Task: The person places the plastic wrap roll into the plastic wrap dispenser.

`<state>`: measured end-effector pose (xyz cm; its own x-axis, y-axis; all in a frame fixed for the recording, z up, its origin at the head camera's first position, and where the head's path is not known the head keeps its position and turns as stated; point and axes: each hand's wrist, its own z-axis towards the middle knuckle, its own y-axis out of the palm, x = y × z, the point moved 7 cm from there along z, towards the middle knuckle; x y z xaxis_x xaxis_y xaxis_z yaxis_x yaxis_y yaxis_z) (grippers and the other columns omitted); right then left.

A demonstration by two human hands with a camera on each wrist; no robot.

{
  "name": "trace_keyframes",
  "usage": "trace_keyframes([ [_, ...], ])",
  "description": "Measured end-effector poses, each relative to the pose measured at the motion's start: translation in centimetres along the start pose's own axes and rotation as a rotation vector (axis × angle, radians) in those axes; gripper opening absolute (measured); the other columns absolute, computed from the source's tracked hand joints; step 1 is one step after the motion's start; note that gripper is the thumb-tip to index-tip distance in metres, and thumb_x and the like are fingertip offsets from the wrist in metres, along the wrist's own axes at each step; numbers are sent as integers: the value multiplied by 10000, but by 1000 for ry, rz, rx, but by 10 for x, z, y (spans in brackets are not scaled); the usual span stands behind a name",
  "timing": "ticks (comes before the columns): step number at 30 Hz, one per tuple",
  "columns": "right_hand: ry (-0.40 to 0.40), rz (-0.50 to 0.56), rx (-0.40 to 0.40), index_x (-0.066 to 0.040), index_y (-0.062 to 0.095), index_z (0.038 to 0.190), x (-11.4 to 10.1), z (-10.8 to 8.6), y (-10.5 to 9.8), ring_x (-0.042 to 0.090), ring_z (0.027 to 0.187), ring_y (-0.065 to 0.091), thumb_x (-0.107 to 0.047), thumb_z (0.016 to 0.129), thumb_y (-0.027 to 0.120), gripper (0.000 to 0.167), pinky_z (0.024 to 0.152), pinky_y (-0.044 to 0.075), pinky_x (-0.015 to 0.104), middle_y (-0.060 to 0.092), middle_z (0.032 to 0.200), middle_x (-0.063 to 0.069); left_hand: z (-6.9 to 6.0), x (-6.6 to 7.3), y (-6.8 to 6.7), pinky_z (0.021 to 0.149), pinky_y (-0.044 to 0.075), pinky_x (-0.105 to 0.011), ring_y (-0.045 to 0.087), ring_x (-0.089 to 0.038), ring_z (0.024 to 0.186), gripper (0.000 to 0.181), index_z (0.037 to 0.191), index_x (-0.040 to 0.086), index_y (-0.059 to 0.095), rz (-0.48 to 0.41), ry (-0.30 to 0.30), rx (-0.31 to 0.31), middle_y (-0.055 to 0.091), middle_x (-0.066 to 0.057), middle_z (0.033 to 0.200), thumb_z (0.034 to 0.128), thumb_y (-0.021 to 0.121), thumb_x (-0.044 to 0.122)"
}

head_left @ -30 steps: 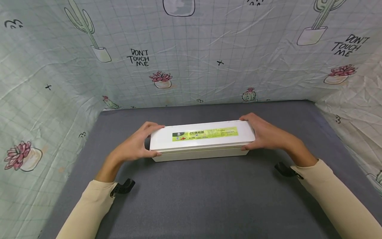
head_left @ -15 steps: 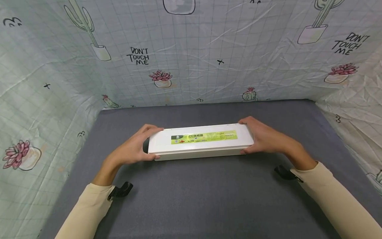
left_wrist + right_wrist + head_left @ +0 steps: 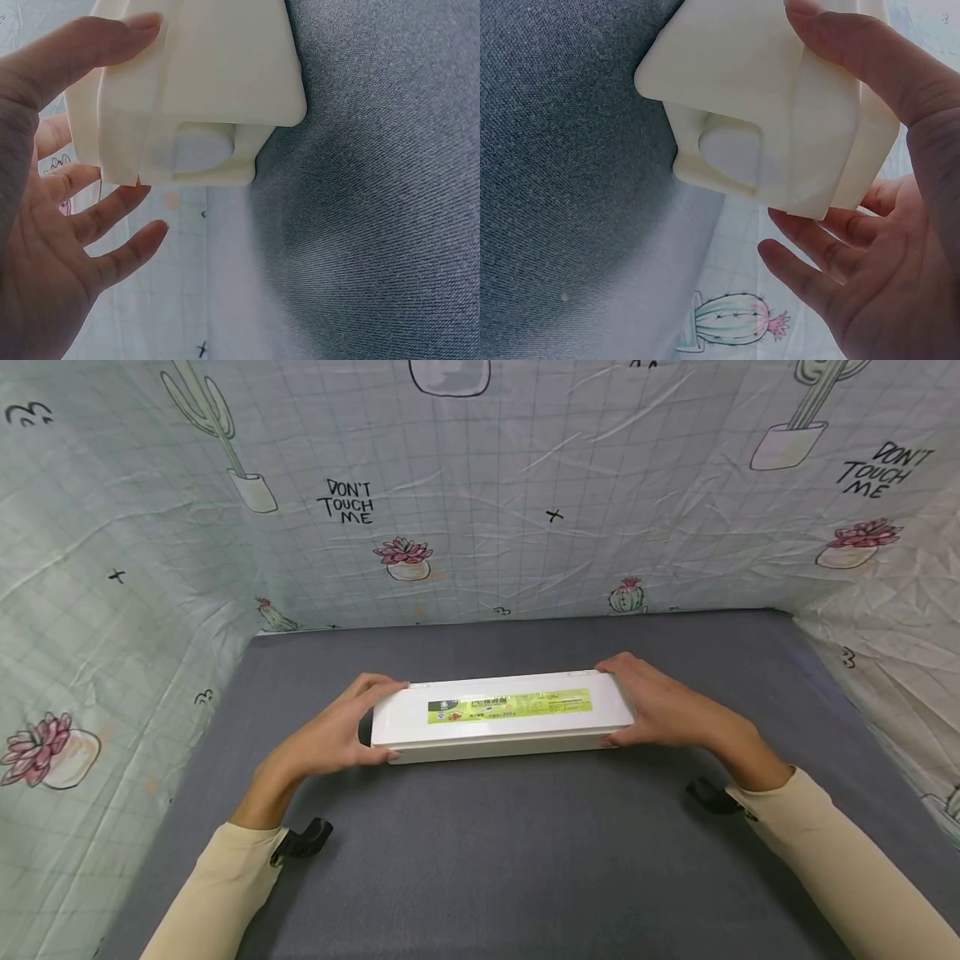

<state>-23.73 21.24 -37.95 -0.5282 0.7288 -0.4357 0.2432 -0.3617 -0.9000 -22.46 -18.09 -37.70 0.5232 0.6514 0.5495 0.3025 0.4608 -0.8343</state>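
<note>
A long white cling film box [image 3: 495, 733] with a yellow-green label [image 3: 510, 705] lies crosswise on the grey table in the head view. My left hand [image 3: 330, 727] grips its left end, thumb on the near side and fingers at the far edge. At the right end, my right hand [image 3: 660, 703] holds it in the same manner. Both wrist views show a rounded opening in the box's end, with the pale end of a roll [image 3: 204, 148] inside. The box's underside meets the cloth in the left wrist view. Its lid is down.
Grey cloth covers the table [image 3: 510, 852]. A printed fabric backdrop [image 3: 480, 485] with cactus drawings stands behind it and along both sides. Dark wrist-camera mounts [image 3: 303, 841] stick out inward from both sleeves.
The box has shifted slightly toward me and to the left, and less of its front side shows. Both hands moved with it and kept their hold.
</note>
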Motion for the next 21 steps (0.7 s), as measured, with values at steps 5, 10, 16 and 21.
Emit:
trace_keyframes([
  [5, 2, 41, -8, -7, 357, 1481, 4, 1, 0, 267, 1174, 473, -425, 737, 908, 1016, 961, 428, 488, 453, 1378, 141, 2, -1, -1, 1044, 397, -530, 404, -240, 1334, 895, 1554, 185, 397, -13, -2, -8, 367, -44, 1501, 798, 863, 291],
  [10, -3, 80, -14, 12, 370, 1468, 7, 3, -1, 266, 1148, 483, -416, 724, 919, 1018, 944, 431, 487, 466, 1360, 146, 4, -2, 0, 1046, 399, -529, 405, -236, 1335, 892, 1550, 180, 400, -16, -4, -19, 370, -42, 1500, 796, 862, 302],
  [16, 25, 159, -69, -23, 328, 1478, 16, 8, 1, 250, 1151, 466, -440, 714, 921, 1054, 950, 413, 466, 432, 1388, 123, 7, -6, 1, 1048, 402, -528, 409, -226, 1331, 897, 1546, 192, 404, -20, 2, -22, 376, -38, 1497, 788, 866, 324],
  [21, 13, 207, -91, -53, 319, 1474, 22, 12, 2, 232, 1117, 474, -433, 709, 926, 1048, 922, 425, 442, 438, 1367, 98, 8, -8, 0, 1046, 401, -534, 416, -227, 1328, 907, 1548, 194, 403, -43, 4, -29, 381, -40, 1495, 785, 867, 353],
])
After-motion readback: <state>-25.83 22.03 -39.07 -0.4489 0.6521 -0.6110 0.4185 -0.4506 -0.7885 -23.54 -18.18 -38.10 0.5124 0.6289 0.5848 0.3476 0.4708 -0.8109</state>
